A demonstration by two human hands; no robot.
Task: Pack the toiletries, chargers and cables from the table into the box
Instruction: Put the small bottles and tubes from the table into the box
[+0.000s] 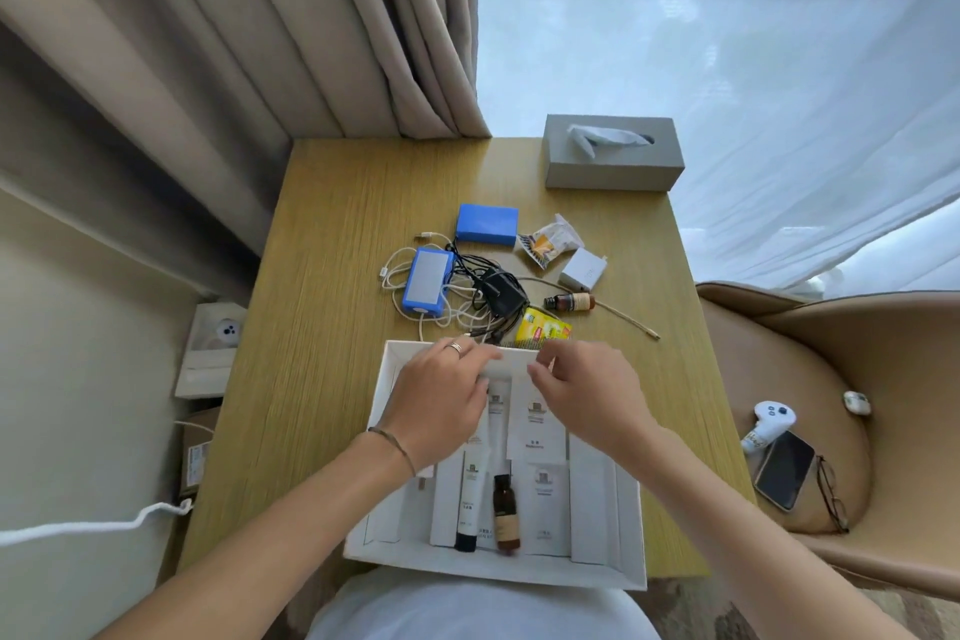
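Toiletries fill your white cardboard box (631, 525); both hands, left hand (441, 400) and right hand (587, 390), curl loosely at its far wall, grip unclear; next, reach for the tangled cables (467, 296).

Both forearms are bare up to the near edge of the view, with no sleeves showing. The left hand (441, 403) wears a plain silver ring (455, 347) on one finger (which finger is hard to tell) and a thin dark cord bracelet (395, 447) around the wrist. The right hand (587, 395) carries no jewellery that shows. At the near edge, a pale white garment (478, 608) covers the person's lap or torso.
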